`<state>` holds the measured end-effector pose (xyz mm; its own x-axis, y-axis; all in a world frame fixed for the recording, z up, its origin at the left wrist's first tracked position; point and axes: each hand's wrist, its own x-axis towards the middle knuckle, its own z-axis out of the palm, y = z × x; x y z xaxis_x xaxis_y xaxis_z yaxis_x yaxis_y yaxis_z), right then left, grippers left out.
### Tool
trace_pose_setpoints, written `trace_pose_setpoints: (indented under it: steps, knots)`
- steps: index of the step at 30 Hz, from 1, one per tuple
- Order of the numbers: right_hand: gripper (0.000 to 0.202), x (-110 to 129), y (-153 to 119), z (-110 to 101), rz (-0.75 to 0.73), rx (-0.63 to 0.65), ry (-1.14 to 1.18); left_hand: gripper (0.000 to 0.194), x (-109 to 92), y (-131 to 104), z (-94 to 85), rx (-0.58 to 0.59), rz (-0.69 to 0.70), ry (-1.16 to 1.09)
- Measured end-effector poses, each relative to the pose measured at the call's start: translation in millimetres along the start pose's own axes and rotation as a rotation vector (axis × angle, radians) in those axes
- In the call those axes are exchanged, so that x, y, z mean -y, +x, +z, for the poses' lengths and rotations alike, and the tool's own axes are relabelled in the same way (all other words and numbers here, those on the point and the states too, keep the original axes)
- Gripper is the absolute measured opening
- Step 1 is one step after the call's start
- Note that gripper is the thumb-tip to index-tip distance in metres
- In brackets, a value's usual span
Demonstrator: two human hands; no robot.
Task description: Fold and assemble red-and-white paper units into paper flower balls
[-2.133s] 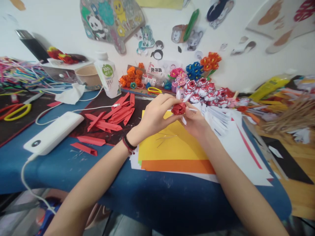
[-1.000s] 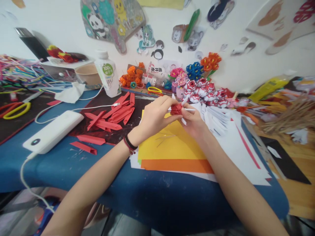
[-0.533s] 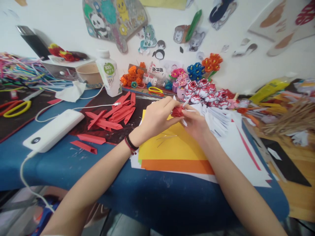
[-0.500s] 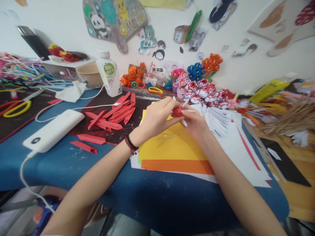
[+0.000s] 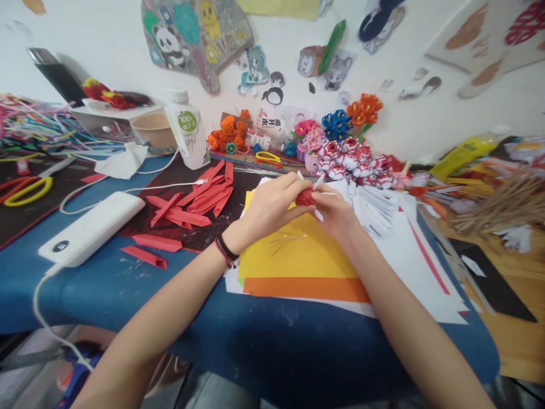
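Observation:
Between my two hands is a small red and white folded-paper flower [image 5: 305, 197], with white paper points sticking out around its red middle. My left hand [image 5: 276, 203] grips it from the left, with its fingers curled over the top. From the right, my right hand [image 5: 336, 211] pinches it between thumb and fingers. Both hands are above a yellow sheet of paper [image 5: 298, 258], on which a few thin wire-like strands lie. Parts of the flower are hidden behind the fingers. To the left lie several folded red paper strips [image 5: 187, 216].
Folded white paper strips [image 5: 374, 207] lie right of my hands, and finished red and white paper flowers [image 5: 349, 162] sit behind them. A white power bank [image 5: 93, 227] with a cable, a white bottle [image 5: 187, 128] and scissors [image 5: 29, 190] are on the left. Brown sticks [image 5: 506, 199] lie at the right.
The red middle of the flower has turned slightly between my fingers, and its white points have shifted a little. Both hands stay in nearly the same place.

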<state>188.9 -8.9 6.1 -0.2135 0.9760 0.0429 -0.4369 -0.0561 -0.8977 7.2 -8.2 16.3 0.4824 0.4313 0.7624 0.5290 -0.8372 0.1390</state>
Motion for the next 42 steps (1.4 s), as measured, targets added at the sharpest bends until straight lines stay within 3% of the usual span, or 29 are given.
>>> trace_pose_setpoints:
  steps: [13,20,30,34,42]
  knots:
    - [0.043,-4.9,4.2,-4.1,-0.032,0.016,-0.055,0.024,3.5,-1.1,7.1,-0.084,-0.025,-0.119]
    - [0.047,-6.5,4.7,-2.3,-0.031,-0.057,-0.045,0.024,4.5,-1.2,9.9,-0.098,0.012,-0.044]
    - [0.051,-6.6,5.0,1.9,-0.048,-0.047,-0.007,0.029,6.3,-0.4,13.2,-0.184,0.027,-0.083]
    - [0.052,-6.5,3.4,5.3,-0.05,-0.042,-0.039,0.034,4.6,0.9,11.8,-0.099,-0.015,-0.098]
    - [0.034,-10.2,-0.2,11.4,-0.072,-0.107,-0.064,0.043,0.2,2.3,12.3,0.06,-0.108,-0.086]
